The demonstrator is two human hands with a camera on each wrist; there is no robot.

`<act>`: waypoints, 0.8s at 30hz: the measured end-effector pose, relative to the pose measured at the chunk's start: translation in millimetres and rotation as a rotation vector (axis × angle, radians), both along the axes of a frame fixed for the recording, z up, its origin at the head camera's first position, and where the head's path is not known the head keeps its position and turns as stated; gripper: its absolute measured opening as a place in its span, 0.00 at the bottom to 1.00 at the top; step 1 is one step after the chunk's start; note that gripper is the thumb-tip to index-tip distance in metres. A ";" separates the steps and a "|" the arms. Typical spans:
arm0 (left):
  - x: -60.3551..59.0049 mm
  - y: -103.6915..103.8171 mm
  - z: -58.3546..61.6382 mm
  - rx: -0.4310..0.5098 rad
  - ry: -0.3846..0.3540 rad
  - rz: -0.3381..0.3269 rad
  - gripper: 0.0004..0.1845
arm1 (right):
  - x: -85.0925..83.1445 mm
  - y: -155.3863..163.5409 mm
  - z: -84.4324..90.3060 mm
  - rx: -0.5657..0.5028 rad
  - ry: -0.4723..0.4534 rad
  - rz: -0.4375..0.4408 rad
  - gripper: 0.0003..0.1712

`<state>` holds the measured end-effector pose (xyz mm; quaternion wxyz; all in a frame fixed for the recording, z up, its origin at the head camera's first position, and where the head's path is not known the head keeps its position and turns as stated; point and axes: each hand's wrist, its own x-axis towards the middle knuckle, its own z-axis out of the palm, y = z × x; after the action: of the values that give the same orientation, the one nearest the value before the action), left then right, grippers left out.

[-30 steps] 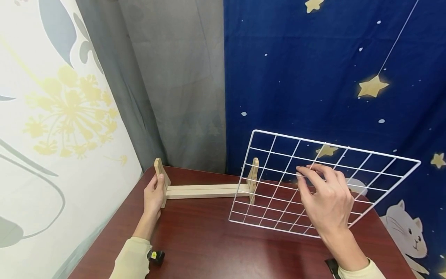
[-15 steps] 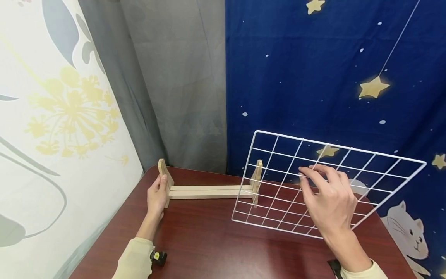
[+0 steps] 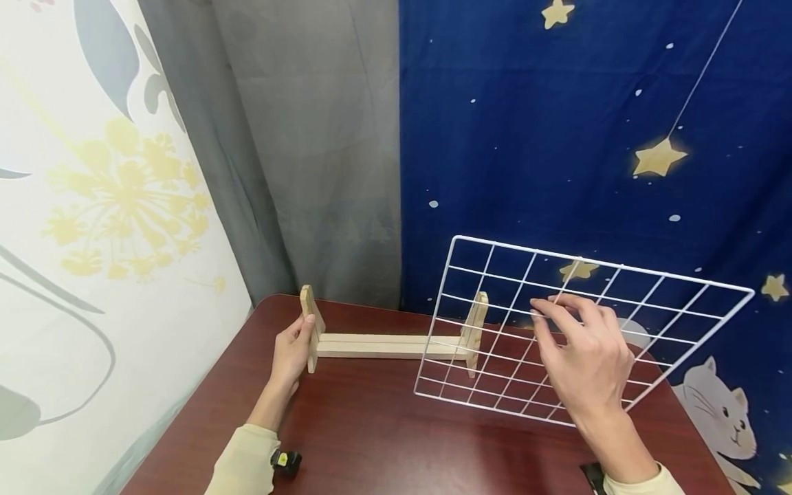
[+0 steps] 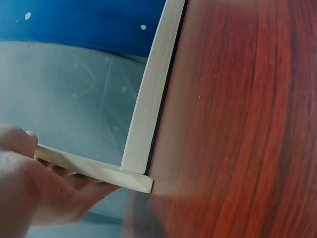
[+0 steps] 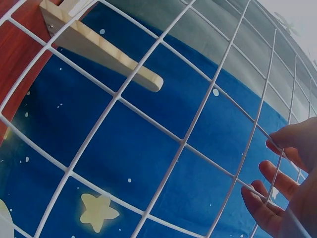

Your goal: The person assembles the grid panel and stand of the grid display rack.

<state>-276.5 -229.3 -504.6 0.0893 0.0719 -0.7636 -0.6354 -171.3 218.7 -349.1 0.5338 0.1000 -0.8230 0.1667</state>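
Observation:
A pale wooden stand, a crossbar between two upright end pieces, is at the back of the table. My left hand grips its left end piece, thumb on one face and fingers behind it; the left wrist view shows the end piece between thumb and fingers. Raised at the right, tilted, is a white wire grid panel. My right hand pinches wires near its middle, and in the right wrist view fingertips reach through the mesh. The panel overlaps the stand's right end piece in the head view.
Beneath everything is a dark red wooden table. Behind it hang a grey curtain and a blue star-patterned curtain. A white patterned surface borders the table on the left.
My left hand has shifted the wooden stand to the right, so its right end piece sits farther behind the grid panel. The right hand and panel have hardly moved.

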 end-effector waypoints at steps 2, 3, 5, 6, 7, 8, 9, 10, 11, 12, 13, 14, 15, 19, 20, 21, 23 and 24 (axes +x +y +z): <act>-0.4 3.2 0.1 0.004 -0.005 -0.018 0.33 | 0.1 0.0 -0.4 0.002 0.004 -0.001 0.09; -0.9 5.1 0.2 0.013 -0.008 -0.027 0.33 | 0.0 0.1 -0.5 0.003 0.006 -0.002 0.09; -1.8 9.1 0.3 0.035 -0.017 -0.044 0.32 | 0.0 0.4 -0.4 0.006 0.005 -0.001 0.09; -2.3 11.2 0.4 0.042 -0.020 -0.054 0.32 | -0.1 0.5 -0.4 0.007 0.005 -0.002 0.09; -2.9 13.4 0.5 0.054 -0.020 -0.063 0.31 | -0.1 0.6 -0.5 0.007 0.005 -0.002 0.09; -3.3 15.5 0.5 0.064 -0.021 -0.072 0.31 | -0.1 0.7 -0.3 0.006 0.003 -0.003 0.09; -3.6 17.5 0.4 0.072 -0.021 -0.080 0.31 | -0.2 0.8 -0.3 0.005 0.002 -0.004 0.09; -3.9 20.1 0.4 0.075 -0.019 -0.088 0.31 | 0.2 1.1 -0.4 0.004 0.003 -0.005 0.09; -3.7 22.5 0.6 0.073 -0.017 -0.092 0.31 | 0.6 1.5 -0.4 0.002 0.002 -0.007 0.10; -3.5 25.0 1.1 0.071 -0.013 -0.095 0.31 | 0.9 1.9 -0.5 0.002 0.002 -0.010 0.10; -3.5 27.3 1.2 0.070 -0.010 -0.098 0.31 | 1.1 2.2 -0.5 0.001 0.002 -0.012 0.10; -3.1 29.6 1.9 0.067 -0.006 -0.102 0.31 | 1.4 2.5 -0.6 0.001 0.003 -0.014 0.10; -2.8 32.0 2.8 0.068 -0.001 -0.109 0.31 | 1.6 2.6 -0.7 0.001 0.005 -0.017 0.09; -3.2 42.1 5.6 0.091 0.014 -0.146 0.30 | 2.4 3.4 -0.6 0.001 0.018 -0.030 0.08; -3.0 44.7 6.2 0.100 0.016 -0.158 0.30 | 2.7 3.5 -0.5 0.002 0.021 -0.032 0.08; -3.1 47.0 6.2 0.106 0.014 -0.165 0.30 | 3.0 3.7 -0.4 0.004 0.023 -0.034 0.08; -1.9 50.6 6.4 0.111 0.007 -0.177 0.30 | 3.4 3.5 -0.3 0.007 0.023 -0.034 0.08; -1.7 51.9 6.0 0.112 0.008 -0.180 0.29 | 3.4 3.3 -0.4 0.009 0.023 -0.034 0.08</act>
<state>-278.2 -177.4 -498.6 0.0305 0.0054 -0.7298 -0.6830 -168.0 222.0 -349.5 0.5453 0.0905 -0.8192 0.1528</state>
